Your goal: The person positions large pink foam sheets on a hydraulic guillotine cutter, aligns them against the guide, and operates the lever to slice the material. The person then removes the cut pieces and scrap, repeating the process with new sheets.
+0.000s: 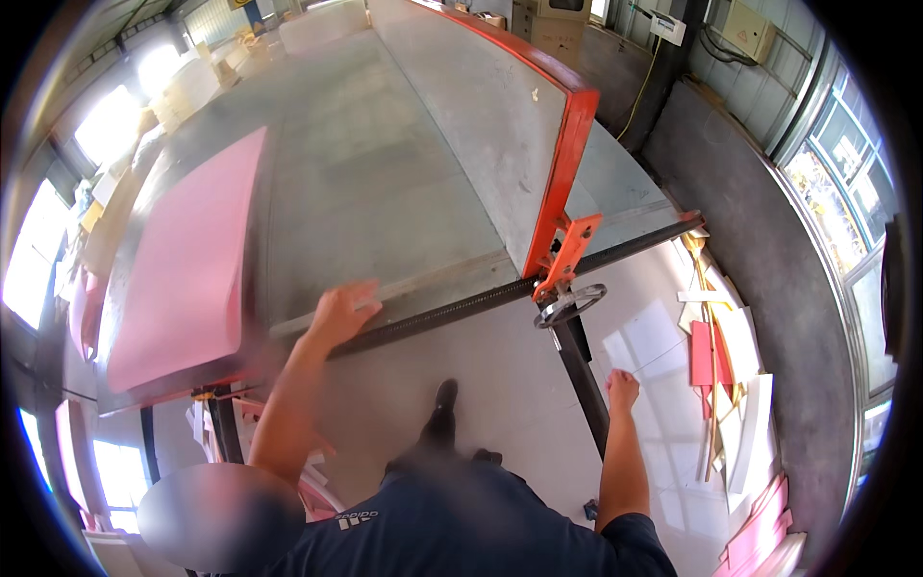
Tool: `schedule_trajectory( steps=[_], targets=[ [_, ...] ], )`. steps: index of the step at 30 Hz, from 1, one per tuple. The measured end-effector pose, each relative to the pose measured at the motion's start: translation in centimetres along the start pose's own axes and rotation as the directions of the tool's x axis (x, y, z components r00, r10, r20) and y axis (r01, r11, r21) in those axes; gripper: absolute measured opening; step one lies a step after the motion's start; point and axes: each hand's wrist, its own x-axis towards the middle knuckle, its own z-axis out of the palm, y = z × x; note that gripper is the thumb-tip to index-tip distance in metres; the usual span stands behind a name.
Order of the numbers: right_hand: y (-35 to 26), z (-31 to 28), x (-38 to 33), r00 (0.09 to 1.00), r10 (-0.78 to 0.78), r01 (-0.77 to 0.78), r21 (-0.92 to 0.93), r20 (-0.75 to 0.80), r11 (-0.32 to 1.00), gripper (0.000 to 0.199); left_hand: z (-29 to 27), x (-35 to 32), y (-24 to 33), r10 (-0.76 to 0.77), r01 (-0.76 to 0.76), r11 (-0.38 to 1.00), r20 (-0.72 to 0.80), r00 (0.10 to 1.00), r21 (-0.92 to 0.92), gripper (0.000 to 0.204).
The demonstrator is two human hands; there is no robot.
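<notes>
Two bare hands, well apart. Nearest first?

Dark short-sleeved shirt [548, 529] at the lower edge, then a dark shoe [445, 396] on the pale, glossy floor [519, 370]. Right hand [622, 388] out to the right, above that floor.

Its fingers?

Folded in toward the palm, near a loose fist. Nothing sticks out of it; inner side hidden, so cannot tell whether something small sits inside. Closest hardware: a metal handwheel [569, 306], farther forward and a little left, apart from the hand.

And the left hand [338, 315]?

At the front edge of the grey-topped table [375, 183], beside a dark toothed rack [433, 315]. Blurred. Fingers stretched to the right, thumb parted from them, a plain gap between; no object seen in the grasp. Contact with the table: cannot tell.

Where is the pink foam sheet [192, 260]?

On the table's left part, left of the left hand and apart from it. Near end close to the front edge.

Farther on?

Orange bracket [569, 255] just above the handwheel, at the near end of an upright grey fence panel [471, 115] edged in red, running away down the table. Right side: pink off-cuts [760, 539] and pale strips [750, 433] along a dark wall [760, 212], tall window [846, 183] above. Far back: beige electrical box [742, 34], and a cardboard box [555, 34] past the fence panel.
</notes>
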Motion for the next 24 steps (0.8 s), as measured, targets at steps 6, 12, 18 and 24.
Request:
schedule_trajectory(
  steps=[6,12,18,24],
  targets=[
    [-6.0,4.5,11.2,0.93,-0.321,0.289,-0.182,-0.178,0.94,0.026,-3.8,17.9,7.8,0.254,-0.265,0.964,-0.209,0.944,-0.025,0.05],
    [-14.5,12.2,17.0,0.959,-0.28,0.281,-0.338,0.053,0.898,0.032,-7.9,33.8,25.4,0.714,-0.811,0.584,-0.473,0.516,-0.004,0.045],
    [-15.5,21.2,24.9,0.855,-0.115,0.409,-0.522,0.505,0.748,0.053,-5.1,43.8,32.5,0.726,-0.728,0.686,-0.085,0.682,0.012,0.045],
    [-15.3,29.1,26.1,0.694,0.233,0.419,-0.645,0.681,0.639,0.062,-2.2,45.4,30.1,0.655,-0.631,0.755,0.149,0.741,-0.178,0.032]
  ],
)
